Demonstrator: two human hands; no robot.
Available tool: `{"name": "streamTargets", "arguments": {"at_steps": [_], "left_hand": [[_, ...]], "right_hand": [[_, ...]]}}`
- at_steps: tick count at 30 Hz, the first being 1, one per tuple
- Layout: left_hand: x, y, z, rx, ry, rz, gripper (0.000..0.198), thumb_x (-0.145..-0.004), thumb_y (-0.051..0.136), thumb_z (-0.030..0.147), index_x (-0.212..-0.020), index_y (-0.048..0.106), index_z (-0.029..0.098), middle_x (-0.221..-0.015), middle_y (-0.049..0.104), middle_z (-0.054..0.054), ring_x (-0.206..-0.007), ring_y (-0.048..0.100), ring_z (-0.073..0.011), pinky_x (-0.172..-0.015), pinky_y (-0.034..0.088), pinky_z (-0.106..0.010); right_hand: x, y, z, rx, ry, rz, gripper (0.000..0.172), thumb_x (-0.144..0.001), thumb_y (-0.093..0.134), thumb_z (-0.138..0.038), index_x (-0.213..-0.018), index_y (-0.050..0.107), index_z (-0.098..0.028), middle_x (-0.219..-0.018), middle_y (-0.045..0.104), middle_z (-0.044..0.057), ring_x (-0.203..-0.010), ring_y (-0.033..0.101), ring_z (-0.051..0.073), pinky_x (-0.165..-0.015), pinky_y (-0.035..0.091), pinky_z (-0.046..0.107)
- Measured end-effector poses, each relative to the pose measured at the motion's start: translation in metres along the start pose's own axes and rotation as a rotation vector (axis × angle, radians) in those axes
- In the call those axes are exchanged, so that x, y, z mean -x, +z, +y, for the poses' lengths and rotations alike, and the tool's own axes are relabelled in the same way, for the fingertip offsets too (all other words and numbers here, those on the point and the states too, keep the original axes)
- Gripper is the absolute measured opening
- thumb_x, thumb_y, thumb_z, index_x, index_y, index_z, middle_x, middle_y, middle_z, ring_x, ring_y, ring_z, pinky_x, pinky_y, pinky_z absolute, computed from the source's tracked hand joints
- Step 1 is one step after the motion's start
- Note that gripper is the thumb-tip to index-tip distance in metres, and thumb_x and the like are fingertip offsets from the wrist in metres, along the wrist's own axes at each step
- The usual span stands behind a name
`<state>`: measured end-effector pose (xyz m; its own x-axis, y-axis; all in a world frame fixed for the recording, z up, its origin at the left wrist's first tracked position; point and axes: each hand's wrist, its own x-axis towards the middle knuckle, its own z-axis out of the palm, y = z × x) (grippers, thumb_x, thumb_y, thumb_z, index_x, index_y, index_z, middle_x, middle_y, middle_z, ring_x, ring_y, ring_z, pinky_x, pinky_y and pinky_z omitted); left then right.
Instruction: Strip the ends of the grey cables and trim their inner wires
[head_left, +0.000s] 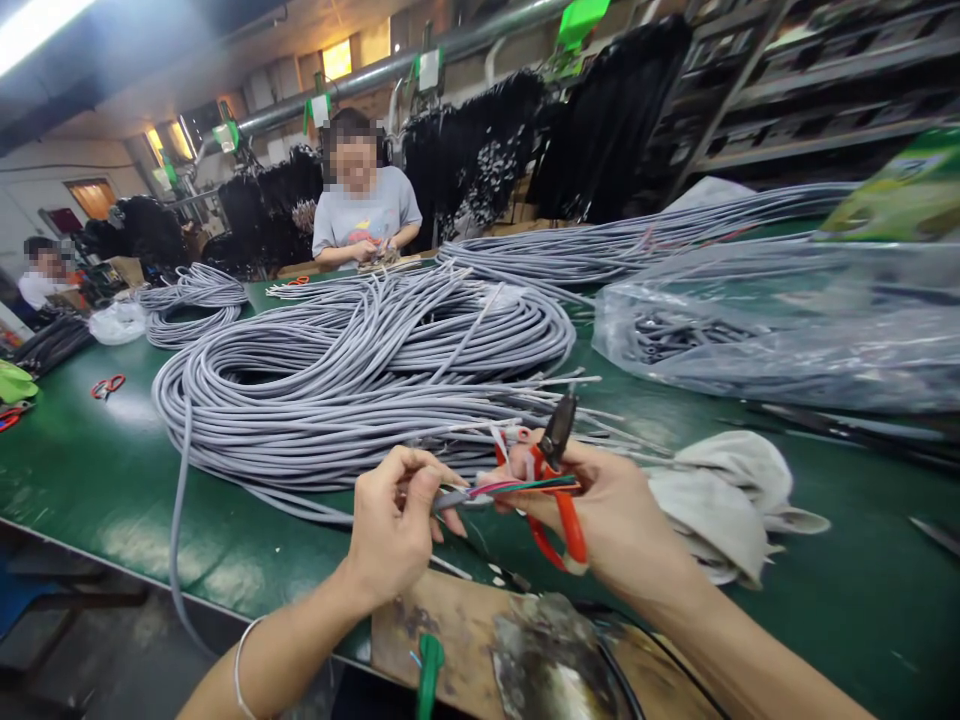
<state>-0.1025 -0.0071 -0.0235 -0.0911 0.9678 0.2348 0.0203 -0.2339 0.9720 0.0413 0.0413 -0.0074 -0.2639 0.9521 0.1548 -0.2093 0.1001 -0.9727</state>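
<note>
Pinched in my left hand (397, 515) is the end of a grey cable (450, 498). Several thin coloured wires (525, 486), among them pink, green and orange ones, fan out from its stripped end toward the right. My right hand (600, 490) is closed around red-handled scissors (559, 525), whose dark blades point up and away from the wires. Its fingertips are close to the bared wires; whether they touch them I cannot tell. Just beyond both hands lies a big coiled bundle of grey cables (300, 400) on the green table (97, 470).
A wooden board (405, 620) with a stained metal piece (551, 650) and a green-handled tool (430, 665) lies below my hands. Pale cloth gloves (731, 495) are at right, a clear plastic bag (787, 330) behind them. Other red scissors (109, 385) lie left. A co-worker (367, 205) sits opposite.
</note>
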Motion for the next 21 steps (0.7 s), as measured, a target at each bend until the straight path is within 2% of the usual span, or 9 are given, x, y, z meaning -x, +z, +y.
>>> {"name": "streamTargets", "arguments": {"at_steps": [3,5,7,10,12,15,18,21], "left_hand": [[-0.004,-0.001,0.004,0.038,-0.002,-0.017,0.043,-0.08,0.054,0.057,-0.073,0.055,0.015,-0.075,0.063,-0.005,-0.059,0.057,-0.0115,-0.052,0.043,-0.021],[-0.007,-0.003,0.007,0.067,0.024,-0.035,0.041,-0.08,0.056,0.054,-0.069,0.054,0.015,-0.075,0.063,-0.005,-0.071,0.058,-0.0138,-0.068,0.045,-0.024],[-0.009,-0.004,0.007,0.121,0.039,-0.066,0.039,-0.079,0.058,0.052,-0.068,0.052,0.015,-0.072,0.061,-0.004,-0.073,0.056,-0.0143,-0.074,0.043,-0.026],[-0.011,-0.006,0.006,0.255,0.004,-0.146,0.04,-0.078,0.06,0.053,-0.069,0.047,0.017,-0.06,0.053,0.001,-0.054,0.047,-0.0096,-0.059,0.039,-0.024],[-0.012,-0.007,0.005,0.333,-0.035,-0.2,0.041,-0.076,0.062,0.053,-0.069,0.043,0.017,-0.055,0.043,0.006,-0.044,0.037,-0.006,-0.048,0.032,-0.021],[-0.013,-0.011,0.007,0.353,-0.06,-0.202,0.043,-0.076,0.059,0.058,-0.073,0.047,0.017,-0.052,0.032,0.008,-0.039,0.03,-0.0047,-0.042,0.022,-0.021],[-0.013,-0.017,0.011,0.133,0.028,-0.104,0.045,-0.073,0.061,0.059,-0.083,0.062,0.015,-0.049,0.028,0.008,-0.042,0.025,-0.0064,-0.044,0.018,-0.023],[-0.012,-0.02,0.013,-0.266,0.14,-0.046,0.024,-0.071,0.071,0.041,-0.074,0.072,0.017,-0.047,0.035,0.005,-0.046,0.029,-0.0085,-0.047,0.02,-0.025]], "right_hand": [[-0.001,0.001,-0.003,-0.042,0.024,-0.014,0.041,-0.033,0.088,-0.031,-0.047,0.052,-0.018,-0.047,0.05,-0.004,-0.043,0.049,0.008,-0.044,0.046,0.019],[-0.001,0.001,-0.003,-0.043,0.027,-0.01,0.04,-0.033,0.088,-0.031,-0.048,0.053,-0.018,-0.047,0.052,-0.003,-0.044,0.05,0.008,-0.044,0.045,0.018],[-0.001,0.002,-0.003,-0.022,0.025,-0.004,0.041,-0.034,0.088,-0.033,-0.048,0.053,-0.018,-0.046,0.053,-0.003,-0.044,0.05,0.009,-0.045,0.045,0.019],[-0.001,0.002,0.001,0.041,-0.008,0.011,0.044,-0.036,0.087,-0.04,-0.049,0.051,-0.018,-0.046,0.053,-0.003,-0.043,0.05,0.01,-0.044,0.046,0.022],[-0.001,0.001,0.002,0.1,-0.036,0.026,0.045,-0.037,0.086,-0.044,-0.049,0.05,-0.018,-0.047,0.053,-0.003,-0.043,0.05,0.011,-0.044,0.046,0.024],[-0.001,-0.001,0.002,0.196,-0.077,0.08,0.044,-0.042,0.083,-0.048,-0.051,0.051,-0.019,-0.049,0.056,-0.001,-0.044,0.051,0.012,-0.043,0.046,0.024],[0.001,-0.002,0.001,0.279,-0.169,0.156,0.044,-0.047,0.079,-0.054,-0.051,0.052,-0.021,-0.052,0.058,0.0,-0.045,0.052,0.012,-0.043,0.045,0.024],[0.004,-0.002,0.002,0.344,-0.267,0.174,0.042,-0.055,0.075,-0.055,-0.052,0.05,-0.022,-0.053,0.056,-0.001,-0.049,0.052,0.013,-0.048,0.045,0.025]]}}
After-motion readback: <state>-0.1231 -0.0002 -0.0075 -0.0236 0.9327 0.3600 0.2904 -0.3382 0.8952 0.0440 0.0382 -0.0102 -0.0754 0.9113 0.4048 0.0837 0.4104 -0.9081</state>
